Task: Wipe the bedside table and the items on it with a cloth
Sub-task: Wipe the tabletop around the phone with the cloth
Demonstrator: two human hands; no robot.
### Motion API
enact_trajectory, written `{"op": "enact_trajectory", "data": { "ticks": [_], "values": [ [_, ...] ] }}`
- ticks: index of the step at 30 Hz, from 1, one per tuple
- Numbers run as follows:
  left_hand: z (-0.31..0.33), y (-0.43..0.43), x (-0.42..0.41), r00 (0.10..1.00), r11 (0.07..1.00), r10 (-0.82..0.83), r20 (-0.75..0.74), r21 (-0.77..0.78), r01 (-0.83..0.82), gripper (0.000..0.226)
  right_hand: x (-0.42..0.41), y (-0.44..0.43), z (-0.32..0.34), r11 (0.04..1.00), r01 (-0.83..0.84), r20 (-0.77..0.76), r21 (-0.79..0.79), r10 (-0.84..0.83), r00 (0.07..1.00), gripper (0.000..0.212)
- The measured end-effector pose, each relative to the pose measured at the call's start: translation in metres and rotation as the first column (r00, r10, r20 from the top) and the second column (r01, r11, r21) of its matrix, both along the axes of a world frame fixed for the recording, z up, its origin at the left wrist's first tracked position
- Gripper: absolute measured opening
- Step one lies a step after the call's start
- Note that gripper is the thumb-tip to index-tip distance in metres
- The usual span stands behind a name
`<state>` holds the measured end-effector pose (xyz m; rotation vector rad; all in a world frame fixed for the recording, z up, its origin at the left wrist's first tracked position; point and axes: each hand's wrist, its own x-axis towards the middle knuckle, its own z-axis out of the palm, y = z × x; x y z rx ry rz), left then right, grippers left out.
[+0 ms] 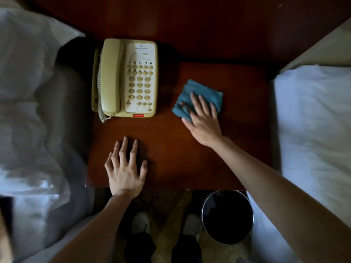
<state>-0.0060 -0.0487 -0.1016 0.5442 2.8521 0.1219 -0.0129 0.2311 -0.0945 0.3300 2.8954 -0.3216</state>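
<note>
A dark red-brown wooden bedside table [171, 149] fills the middle of the view. On its right half lies a folded blue cloth [197, 92], and my right hand [203, 120] presses flat on it with straight, spread fingers. My left hand [125, 168] rests flat on the table's front left part, fingers spread, holding nothing. A cream corded telephone [125, 78] with its handset in the cradle stands at the back left of the table, apart from both hands.
A bed with white sheets [34, 111] borders the table on the left, and another white bed [313, 120] on the right. A round black waste bin [228, 217] stands on the floor below the table's front edge, beside my feet [140, 223].
</note>
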Motion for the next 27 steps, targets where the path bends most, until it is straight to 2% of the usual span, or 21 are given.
{"op": "enact_trajectory", "data": {
  "ticks": [4,7,9,12,15,17,22,27],
  "values": [
    [0.000,0.000,0.000,1.000,1.000,-0.002,-0.004,0.000,0.003,0.065,0.033,0.008,-0.002,0.973,-0.231,0.017,0.032,0.230,0.973,0.055],
    [-0.002,0.000,0.000,1.000,1.000,-0.004,-0.009,0.011,0.004,0.065,0.064,0.031,-0.001,0.967,-0.255,0.011,0.026,0.255,0.967,0.054],
    [-0.004,-0.001,-0.001,1.000,1.000,-0.006,-0.013,0.004,0.006,0.066,0.085,0.049,0.001,0.986,-0.162,0.010,0.032,0.162,0.987,0.054],
    [-0.006,-0.002,-0.001,1.000,1.000,-0.004,-0.014,0.004,0.004,0.066,0.105,0.084,0.004,0.996,0.081,0.014,0.027,-0.082,0.997,0.058],
    [-0.006,-0.002,-0.001,1.000,1.000,-0.006,-0.014,0.006,0.006,0.066,0.102,0.114,0.006,0.934,0.354,0.056,-0.040,-0.352,0.934,0.062],
    [-0.007,-0.003,-0.001,1.000,1.000,-0.008,-0.012,0.009,0.008,0.066,0.088,0.122,0.006,0.889,0.455,0.071,-0.041,-0.452,0.889,0.061],
    [-0.008,-0.004,-0.001,1.000,1.000,-0.009,-0.013,0.013,0.009,0.067,0.036,0.120,0.007,0.793,0.607,0.094,-0.050,-0.602,0.793,0.056],
    [-0.007,-0.004,-0.001,1.000,1.000,-0.016,-0.011,0.013,0.016,0.067,-0.018,0.106,0.011,0.809,0.580,0.103,-0.098,-0.571,0.814,0.058]
  ]
}}
